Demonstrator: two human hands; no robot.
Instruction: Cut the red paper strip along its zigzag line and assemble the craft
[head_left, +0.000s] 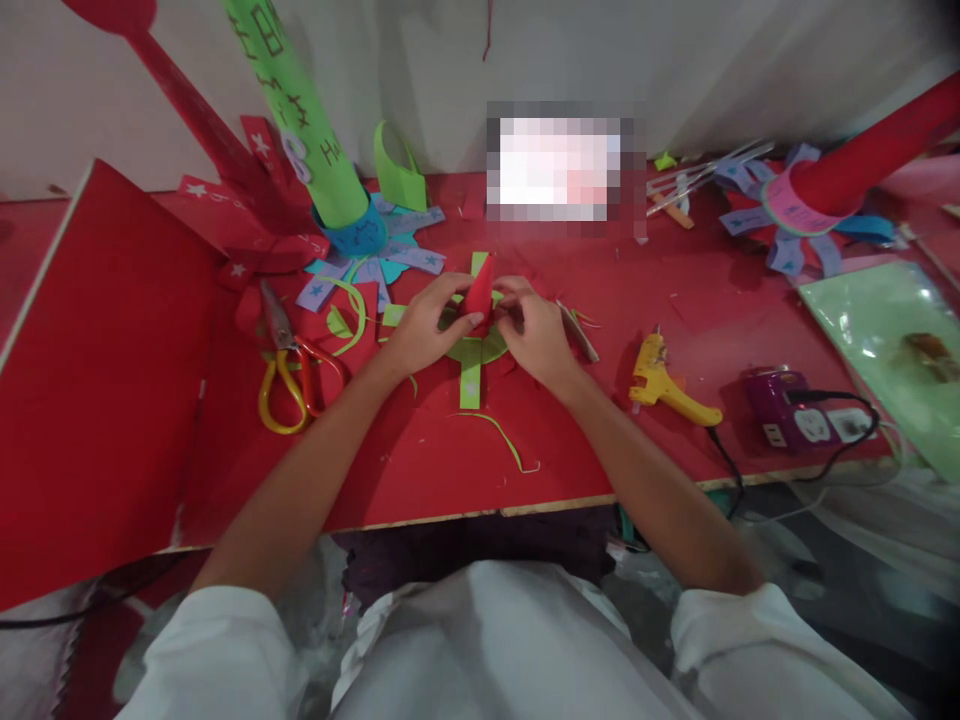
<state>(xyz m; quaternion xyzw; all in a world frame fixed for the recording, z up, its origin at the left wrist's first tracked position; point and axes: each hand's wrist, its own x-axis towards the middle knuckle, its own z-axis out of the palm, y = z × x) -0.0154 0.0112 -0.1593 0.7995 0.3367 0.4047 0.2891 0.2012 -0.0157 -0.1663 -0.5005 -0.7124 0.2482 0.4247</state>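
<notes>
A pointed red paper cone (480,290) stands at the middle of a green paper piece with strips (470,385) spreading from it, one strip marked with a white star. My left hand (435,325) closes on the cone from the left, thumb across its lower front. On the other side my right hand (531,325) has its fingertips curled against the cone's right edge. Thin green paper offcuts (501,430) lie around the piece. Scissors (289,365) with yellow and red handles rest left of my left hand. A yellow glue gun (667,380) lies right of my right hand.
A green paper tube (300,110) with a blue base stands at the back left. A red tube (877,150) leans at the right. A purple power adapter (780,400) with cords sits near the front edge. A large red board (112,380) slants up at left.
</notes>
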